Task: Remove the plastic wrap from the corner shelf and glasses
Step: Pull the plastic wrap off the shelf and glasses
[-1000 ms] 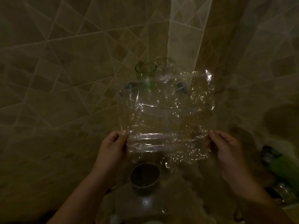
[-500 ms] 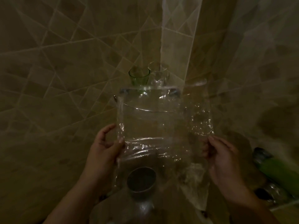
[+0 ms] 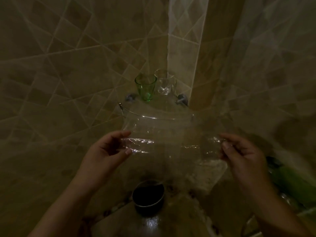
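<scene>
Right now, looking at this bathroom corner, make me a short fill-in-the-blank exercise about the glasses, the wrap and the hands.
1. The glass standing beside the clear glass on the corner shelf is coloured ____.
2. The sheet of plastic wrap is stretched between ____ hands, the left hand and the right hand.
3. The two glasses now stand ____ by the wrap.
4. Below the wrap, on the counter, sits a dark round ____.

Missing words: green; two; uncovered; bowl
</scene>
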`<state>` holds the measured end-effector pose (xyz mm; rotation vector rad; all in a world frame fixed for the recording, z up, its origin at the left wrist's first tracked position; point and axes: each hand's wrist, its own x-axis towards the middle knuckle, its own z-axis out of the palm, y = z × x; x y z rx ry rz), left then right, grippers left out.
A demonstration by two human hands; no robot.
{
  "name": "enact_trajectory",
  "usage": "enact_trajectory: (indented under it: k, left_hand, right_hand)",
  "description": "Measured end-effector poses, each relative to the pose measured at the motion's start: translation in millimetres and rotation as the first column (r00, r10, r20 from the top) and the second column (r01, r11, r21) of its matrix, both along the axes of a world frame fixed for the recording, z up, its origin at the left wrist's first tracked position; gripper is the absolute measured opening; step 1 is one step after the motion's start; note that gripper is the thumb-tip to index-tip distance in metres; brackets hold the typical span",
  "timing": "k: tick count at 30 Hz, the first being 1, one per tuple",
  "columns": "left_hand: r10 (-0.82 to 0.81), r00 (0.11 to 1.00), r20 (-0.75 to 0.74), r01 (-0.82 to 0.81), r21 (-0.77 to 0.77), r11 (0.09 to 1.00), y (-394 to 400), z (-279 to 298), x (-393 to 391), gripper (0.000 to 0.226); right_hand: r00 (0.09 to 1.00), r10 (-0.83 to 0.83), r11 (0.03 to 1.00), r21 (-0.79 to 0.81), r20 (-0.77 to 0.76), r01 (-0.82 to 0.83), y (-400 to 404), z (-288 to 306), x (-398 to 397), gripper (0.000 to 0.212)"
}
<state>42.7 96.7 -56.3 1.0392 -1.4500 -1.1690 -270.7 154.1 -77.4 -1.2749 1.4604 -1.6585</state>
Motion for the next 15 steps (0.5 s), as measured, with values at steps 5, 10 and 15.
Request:
enact_trajectory:
  k: [5,10,15]
  left_hand:
    - [0.003,0.998,-0.056,-0.004,-0.014,1.0,4.6,15.1,8.0,0.042]
    - [0.176,0.921,0.349,-0.058,-0.322,0.945,12.4,32.9,17.5,0.015]
    - [-0.017,0.992,0.123,0.073,-0.467,0.881,14.3,50.8,20.9,0.011]
  right_hand:
    - [0.975,0.099,0.995,0.053,-0.199,-0.09,10.8,19.0,-12.4,0.057]
    - [0.848,-0.004,1.0,-0.021,-0.53,-0.008,22.9,44.4,-7.2,0.029]
    - [0.839,0.127,0.985,-0.035,-0.53,-0.171,36.7,75.9,-23.2,0.005]
